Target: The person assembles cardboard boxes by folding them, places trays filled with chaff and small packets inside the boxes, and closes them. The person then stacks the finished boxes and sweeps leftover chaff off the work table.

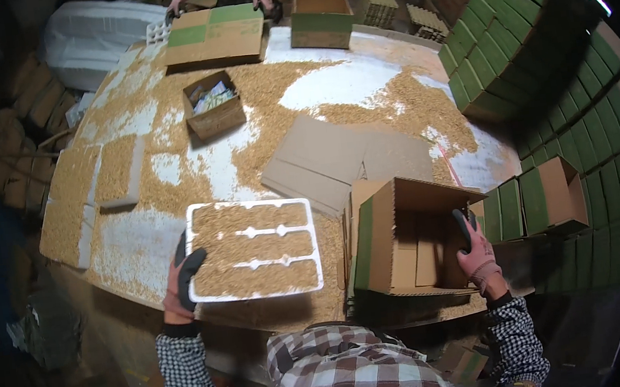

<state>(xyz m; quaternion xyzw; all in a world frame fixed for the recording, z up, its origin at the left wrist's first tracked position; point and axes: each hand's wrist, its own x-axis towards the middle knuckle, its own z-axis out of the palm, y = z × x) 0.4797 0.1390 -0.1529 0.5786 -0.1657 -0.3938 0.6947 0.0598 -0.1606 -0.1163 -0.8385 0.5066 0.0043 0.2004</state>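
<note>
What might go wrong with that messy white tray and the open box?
Only the left hand grips the white tray, at its left side, so it might tip and spill the tan bits. The open box is near the table edge; if the right hand slipped off its rim, it might fall.

A wide white counter (pixel 343 81) is strewn with loose tan husks (pixel 266 148), pale patches of its top showing between them. White trays (pixel 138 168) heaped with husks sit along its left side. A flattened cardboard sheet (pixel 351 150) lies near the middle, a small open box (pixel 217 121) beyond it, and two larger cartons (pixel 323 33) stand toward the far edge.
</note>
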